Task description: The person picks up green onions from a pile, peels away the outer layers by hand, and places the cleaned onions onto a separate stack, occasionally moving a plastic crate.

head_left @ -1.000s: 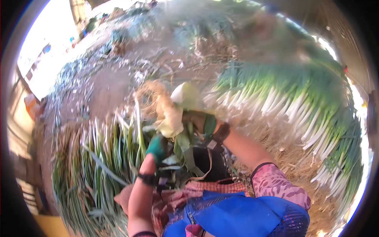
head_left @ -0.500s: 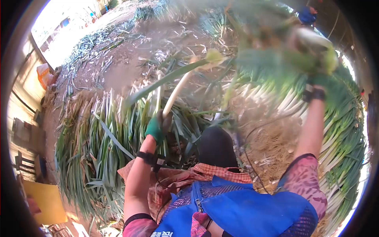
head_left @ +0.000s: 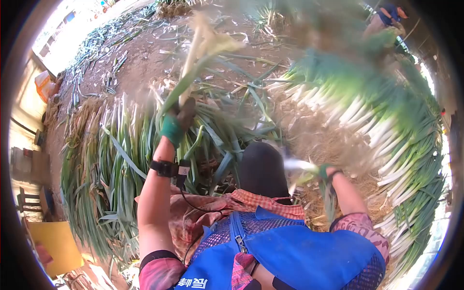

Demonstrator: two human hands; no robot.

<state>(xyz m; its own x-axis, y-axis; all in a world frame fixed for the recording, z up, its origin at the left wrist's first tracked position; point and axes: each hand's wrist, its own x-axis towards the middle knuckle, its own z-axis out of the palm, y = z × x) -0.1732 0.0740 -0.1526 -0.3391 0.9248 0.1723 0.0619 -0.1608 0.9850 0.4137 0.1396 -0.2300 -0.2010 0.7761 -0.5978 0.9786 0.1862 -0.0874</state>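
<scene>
My left hand (head_left: 177, 123), in a green and dark work glove, is closed around a leek (head_left: 190, 67) whose pale stem points away from me. A yellowed leaf (head_left: 220, 44) and a green leaf hang off it. Beneath that hand lies a thick row of untrimmed leeks (head_left: 130, 140) with long green tops. My right hand (head_left: 326, 173), also gloved in green, is low beside my knee, its fingers closed on another leek (head_left: 300, 165), white end toward the knee and leaves hanging down. Motion blurs this one.
Cleaned leeks (head_left: 357, 113) lie fanned along the right, white ends inward. Dry roots and peelings (head_left: 333, 140) cover the ground between. My dark-covered knee (head_left: 263, 169) stands in the middle. Another person (head_left: 389, 17) is at the far right. A yellow board (head_left: 53, 246) sits lower left.
My right hand has swung from the far upper right down and in toward my knee. My left hand has moved a little left and away from me, lifting the leek more upright.
</scene>
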